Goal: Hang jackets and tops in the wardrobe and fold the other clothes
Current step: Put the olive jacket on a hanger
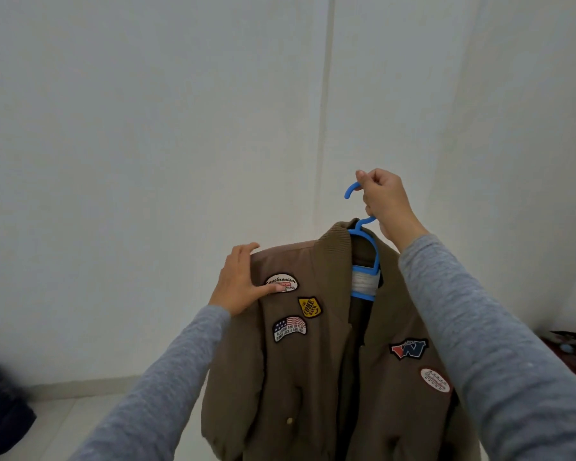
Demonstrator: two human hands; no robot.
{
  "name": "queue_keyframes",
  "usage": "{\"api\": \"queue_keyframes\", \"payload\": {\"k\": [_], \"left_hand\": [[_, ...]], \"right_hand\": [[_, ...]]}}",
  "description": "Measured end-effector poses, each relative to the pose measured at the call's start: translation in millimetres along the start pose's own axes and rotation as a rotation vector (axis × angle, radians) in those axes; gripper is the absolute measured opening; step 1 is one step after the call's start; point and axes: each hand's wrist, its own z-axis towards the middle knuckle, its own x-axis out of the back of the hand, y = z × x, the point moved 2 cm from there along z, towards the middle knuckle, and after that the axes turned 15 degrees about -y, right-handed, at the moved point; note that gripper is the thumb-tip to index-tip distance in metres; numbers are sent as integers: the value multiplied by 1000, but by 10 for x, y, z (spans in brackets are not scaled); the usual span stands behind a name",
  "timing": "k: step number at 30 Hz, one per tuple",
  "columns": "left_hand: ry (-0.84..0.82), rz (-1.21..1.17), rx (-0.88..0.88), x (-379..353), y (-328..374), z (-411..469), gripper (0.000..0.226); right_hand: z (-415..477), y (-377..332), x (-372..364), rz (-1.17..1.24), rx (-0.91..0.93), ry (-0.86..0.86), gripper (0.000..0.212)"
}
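A brown bomber jacket (316, 371) with several sewn patches hangs on a blue plastic hanger (366, 257), held up in front of a white wall. My right hand (384, 202) is closed around the hanger's hook, above the collar. Against the jacket's left shoulder rests my left hand (238, 282), fingers spread over the fabric and thumb touching a patch. The jacket front is open, showing a dark lining. Grey sleeves cover both my arms.
White wall panels (147, 128) fill the background, with a vertical seam (325, 94) in the middle. A dark bundle (0, 410) lies on the light floor at lower left. Dark patterned cloth (572, 354) shows at the right edge.
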Motion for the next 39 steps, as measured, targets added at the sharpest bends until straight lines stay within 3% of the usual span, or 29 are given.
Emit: {"api": "queue_keyframes", "payload": {"k": [2, 5, 12, 15, 18, 23, 28, 35, 39], "left_hand": [[11, -184, 106, -77, -127, -37, 76], [-34, -305, 195, -180, -236, -60, 39], [14, -267, 9, 188, -187, 11, 19], [50, -170, -53, 480, -100, 133, 32], [30, -102, -7, 654, -40, 252, 35], [-69, 224, 43, 529, 162, 356, 30], [-288, 168, -130, -63, 748, 215, 44], [-388, 127, -252, -519, 808, 119, 34], [-281, 164, -237, -767, 1095, 150, 33]], "right_hand": [[2, 47, 31, 21, -12, 11, 27], [19, 99, 44, -2, -30, 39, 30], [11, 170, 244, -187, -21, 123, 35], [9, 143, 315, -167, -38, 30, 35], [-45, 82, 298, -63, -46, -87, 27], [-106, 118, 185, 136, -50, -84, 22], [-153, 262, 7, 92, -73, -77, 21], [-297, 407, 87, 20, -101, -36, 23], [-497, 431, 376, -107, -73, 64, 29]]}}
